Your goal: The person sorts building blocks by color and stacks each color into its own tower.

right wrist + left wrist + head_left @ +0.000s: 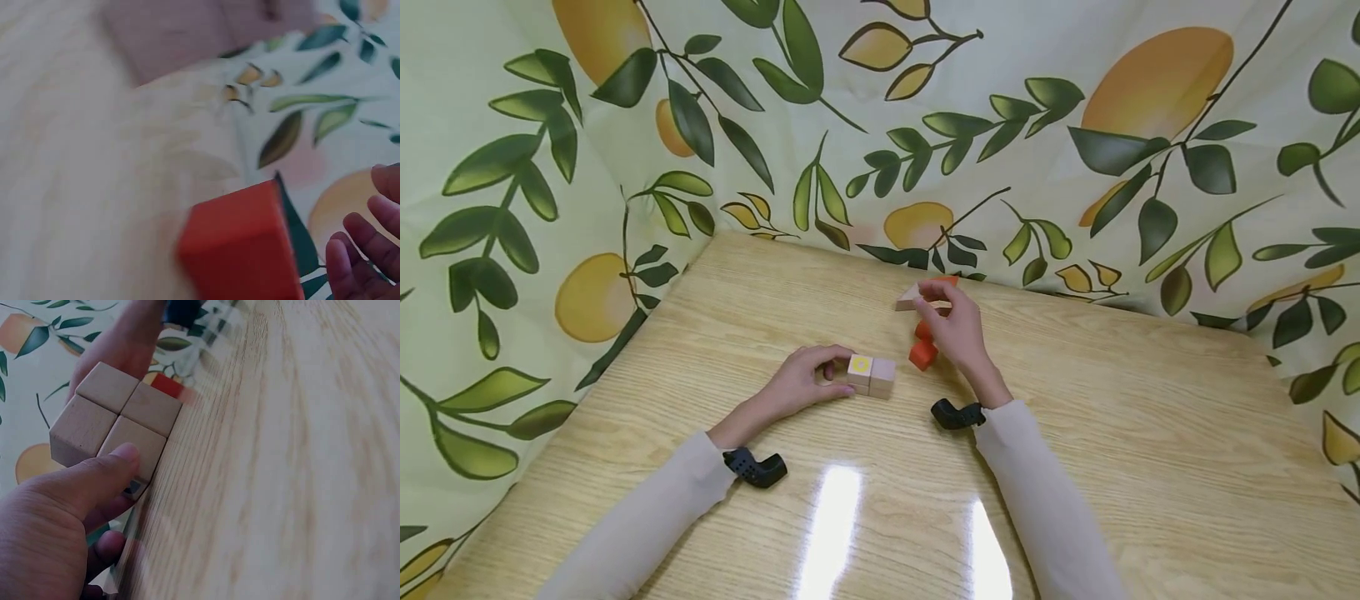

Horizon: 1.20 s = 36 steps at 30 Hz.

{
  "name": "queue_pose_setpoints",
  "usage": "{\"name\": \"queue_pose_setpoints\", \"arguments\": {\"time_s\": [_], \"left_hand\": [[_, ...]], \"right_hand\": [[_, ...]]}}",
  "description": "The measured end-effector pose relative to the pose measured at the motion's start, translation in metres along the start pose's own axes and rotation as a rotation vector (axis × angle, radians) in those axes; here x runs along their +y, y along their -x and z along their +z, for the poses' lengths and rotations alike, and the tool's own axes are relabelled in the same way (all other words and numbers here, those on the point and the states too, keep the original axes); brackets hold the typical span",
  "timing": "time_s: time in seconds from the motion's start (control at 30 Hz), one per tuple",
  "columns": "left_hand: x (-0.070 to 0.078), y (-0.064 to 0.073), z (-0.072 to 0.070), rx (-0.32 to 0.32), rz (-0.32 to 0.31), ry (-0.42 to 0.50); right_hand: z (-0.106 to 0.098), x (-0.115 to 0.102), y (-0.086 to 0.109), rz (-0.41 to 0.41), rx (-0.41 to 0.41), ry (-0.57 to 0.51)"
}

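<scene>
My left hand (801, 382) grips a compact stack of plain wooden cubes (882, 377), thumb on the near side and fingers around the left end. One top face bears a yellow ring. The left wrist view shows the cubes (150, 409) two wide and two high. Farther back, my right hand (958, 332) hovers over red blocks (922, 355), its fingers loosely bent. In the right wrist view its fingers (369, 247) hold nothing, apart from a red block (240, 240). Beyond the fingertips lie a pale slanted wooden block (907, 298) and an orange-red piece (951, 280), partly hidden.
The wood-grain table (1120, 433) ends at the back and left against a cloth (790, 158) printed with leaves and fruit. Black wrist devices (763, 471) sit on both forearms. Bright reflections lie on the near tabletop.
</scene>
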State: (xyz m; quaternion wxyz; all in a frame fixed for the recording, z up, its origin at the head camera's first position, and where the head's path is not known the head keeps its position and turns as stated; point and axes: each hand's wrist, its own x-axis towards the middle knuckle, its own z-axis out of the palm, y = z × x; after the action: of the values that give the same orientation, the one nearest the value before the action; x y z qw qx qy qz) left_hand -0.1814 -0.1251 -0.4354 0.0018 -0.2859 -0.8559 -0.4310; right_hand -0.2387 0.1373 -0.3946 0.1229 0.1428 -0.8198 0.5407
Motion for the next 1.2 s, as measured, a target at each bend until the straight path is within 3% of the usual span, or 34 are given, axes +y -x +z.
{"name": "queue_pose_setpoints", "arguments": {"time_s": [0.2, 0.43, 0.67, 0.87, 1.0, 1.2], "left_hand": [[-0.001, 0.0, 0.001, 0.004, 0.005, -0.009], [0.0, -0.001, 0.001, 0.016, 0.022, -0.007], [0.002, -0.004, 0.0, 0.015, 0.029, -0.022], [-0.001, -0.002, 0.001, 0.005, 0.013, -0.022], [-0.001, -0.001, 0.001, 0.007, 0.016, -0.014], [-0.002, 0.0, 0.001, 0.008, 0.012, -0.017]], "right_hand": [[-0.002, -0.008, -0.012, 0.073, 0.028, -0.07], [0.005, 0.009, -0.017, 0.074, 0.05, -0.033], [0.006, 0.013, -0.018, 0.064, -0.009, 0.021], [0.007, 0.016, -0.015, 0.131, -0.112, 0.057], [0.007, 0.016, -0.014, 0.121, -0.174, 0.093], [0.009, 0.014, -0.015, 0.088, -0.17, 0.086]]}}
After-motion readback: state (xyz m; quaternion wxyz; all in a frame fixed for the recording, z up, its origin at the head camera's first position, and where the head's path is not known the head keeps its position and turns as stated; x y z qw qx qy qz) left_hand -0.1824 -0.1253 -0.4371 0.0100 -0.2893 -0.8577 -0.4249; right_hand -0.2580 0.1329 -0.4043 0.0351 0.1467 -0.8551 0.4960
